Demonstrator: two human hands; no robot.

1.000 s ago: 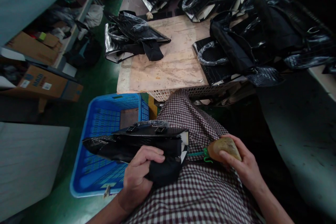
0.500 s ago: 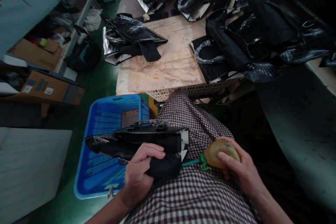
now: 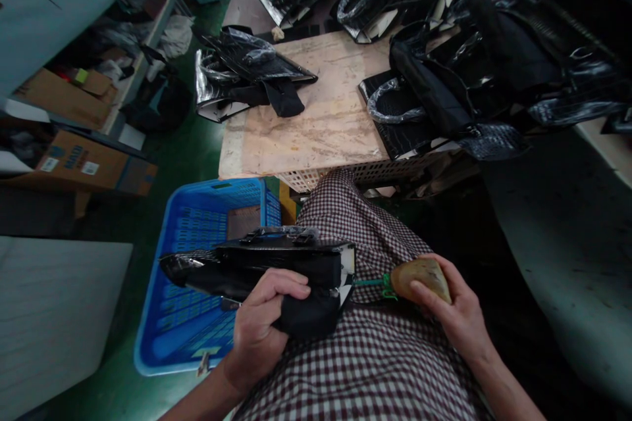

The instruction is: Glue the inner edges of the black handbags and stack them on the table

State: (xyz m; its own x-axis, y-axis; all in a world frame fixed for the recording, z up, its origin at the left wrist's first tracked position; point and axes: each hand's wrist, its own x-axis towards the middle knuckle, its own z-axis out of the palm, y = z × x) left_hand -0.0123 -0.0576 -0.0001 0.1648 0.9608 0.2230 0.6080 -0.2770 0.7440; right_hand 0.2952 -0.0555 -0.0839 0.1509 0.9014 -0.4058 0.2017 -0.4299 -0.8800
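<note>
My left hand (image 3: 264, 319) is closed around the black cloth part of an unfinished black handbag (image 3: 291, 256), which lies on its side over my lap. Clear plastic film wraps the bag's handle, and white edges show at its right end. In my right hand (image 3: 451, 306) is a worn, yellowish squeeze bottle (image 3: 415, 276) with a thin green nozzle (image 3: 370, 283). That nozzle points left, its tip at the bag's white-edged end; whether it touches cannot be made out. A checked apron (image 3: 375, 355) lies beneath both hands.
A blue plastic basket (image 3: 148, 316) stands at my left, partly under the bag. Ahead is a board-topped table (image 3: 316, 131) with a black bag (image 3: 251, 72) on its left and several more at the right and back. Cardboard boxes (image 3: 103, 164) sit on the left.
My right hand has shifted the squeeze bottle slightly upward and right. The nozzle has risen from the bag's lower corner to its white edge. My left hand and the handbag are nearly still.
</note>
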